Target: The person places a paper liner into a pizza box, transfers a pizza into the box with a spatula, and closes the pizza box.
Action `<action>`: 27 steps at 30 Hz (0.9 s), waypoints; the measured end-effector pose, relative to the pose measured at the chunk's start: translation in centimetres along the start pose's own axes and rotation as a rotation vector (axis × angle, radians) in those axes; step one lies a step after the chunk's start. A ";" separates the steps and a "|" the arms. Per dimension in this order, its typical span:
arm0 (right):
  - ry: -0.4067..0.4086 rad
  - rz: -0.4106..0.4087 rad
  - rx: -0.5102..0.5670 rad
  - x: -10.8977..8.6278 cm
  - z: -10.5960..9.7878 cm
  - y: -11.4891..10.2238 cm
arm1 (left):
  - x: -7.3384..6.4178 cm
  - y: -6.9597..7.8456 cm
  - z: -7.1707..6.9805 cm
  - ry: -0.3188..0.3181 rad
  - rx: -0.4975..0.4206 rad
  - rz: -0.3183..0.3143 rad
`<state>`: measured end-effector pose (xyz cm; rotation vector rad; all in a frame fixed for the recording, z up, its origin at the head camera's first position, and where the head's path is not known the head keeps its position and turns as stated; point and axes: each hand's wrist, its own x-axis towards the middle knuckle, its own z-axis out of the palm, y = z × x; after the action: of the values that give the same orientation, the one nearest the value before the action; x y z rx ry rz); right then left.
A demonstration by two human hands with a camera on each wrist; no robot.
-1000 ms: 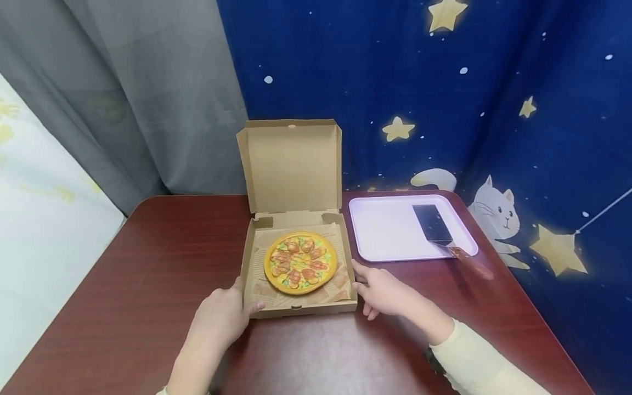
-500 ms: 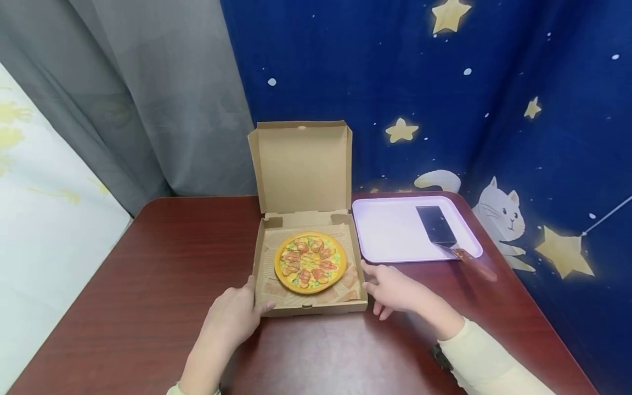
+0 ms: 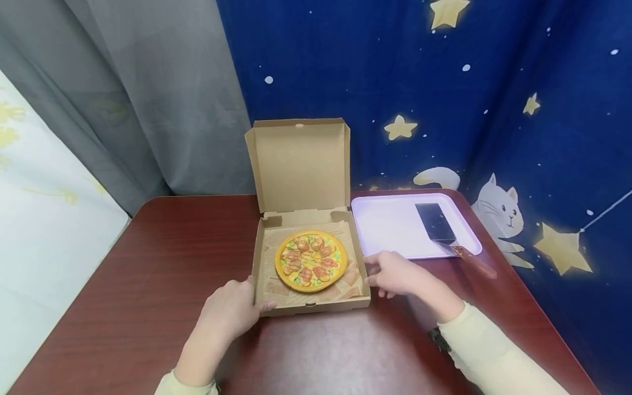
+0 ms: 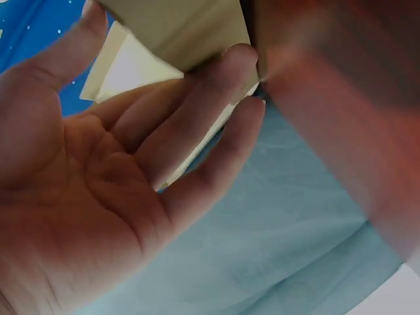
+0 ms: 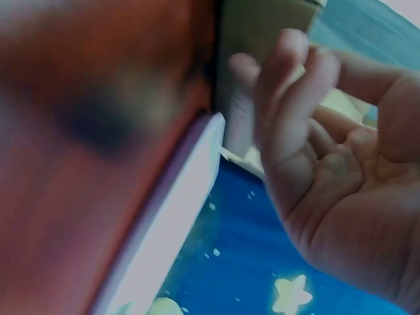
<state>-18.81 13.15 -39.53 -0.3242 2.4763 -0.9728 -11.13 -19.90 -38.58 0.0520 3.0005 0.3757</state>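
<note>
An open cardboard pizza box (image 3: 302,310) stands on the table with its lid (image 3: 302,167) raised behind it. In it a toy pizza (image 3: 311,258) with a yellow rim lies on printed brown paper (image 3: 276,299). My left hand (image 3: 228,310) grips the box's front left corner, thumb over the front wall and fingers along the left side. On the opposite side, my right hand (image 3: 395,274) touches the right wall near the front with its bent fingertips. The right wrist view shows these fingers (image 5: 285,98) loosely bent beside the cardboard.
Right of the box lies a white tray (image 3: 385,225) near the table's back edge. A dark-bladed spatula (image 3: 435,222) rests on it, its handle sticking out over the front right rim. Grey and blue star-patterned curtains (image 3: 316,66) hang behind the table (image 3: 163,274).
The pizza box has shifted slightly right, closer to the tray, with the left hand moving along on its corner. The right hand's fingers have moved a little along the right wall.
</note>
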 end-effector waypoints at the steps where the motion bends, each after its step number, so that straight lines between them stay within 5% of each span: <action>1: -0.004 -0.002 -0.011 0.4 -0.5 -0.1 | 0.2 -0.2 -0.4 -0.032 0.003 -0.002; 6: 0.040 -0.019 -0.009 3.3 -3.7 -0.7 | 3.0 -1.8 -3.4 -0.135 0.017 0.018; 12: 0.199 -0.071 -0.033 7.5 -7.3 -2.6 | 10.6 -3.7 -6.7 -0.027 -0.188 0.000; 19: 0.282 0.020 -0.019 12.1 -9.6 -4.3 | 18.2 -4.2 -6.7 0.017 -0.408 -0.108; 24: 0.304 0.025 0.064 14.5 -10.6 -5.2 | 21.3 -4.0 -7.3 0.054 -0.673 -0.153; 27: 0.314 -0.008 0.106 15.4 -10.9 -5.9 | 22.5 -4.0 -7.9 0.078 -0.758 -0.133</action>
<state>-37.30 9.50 -33.50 -0.1560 2.6871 -1.2353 -34.45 -24.57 -34.45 -0.2297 2.6954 1.4724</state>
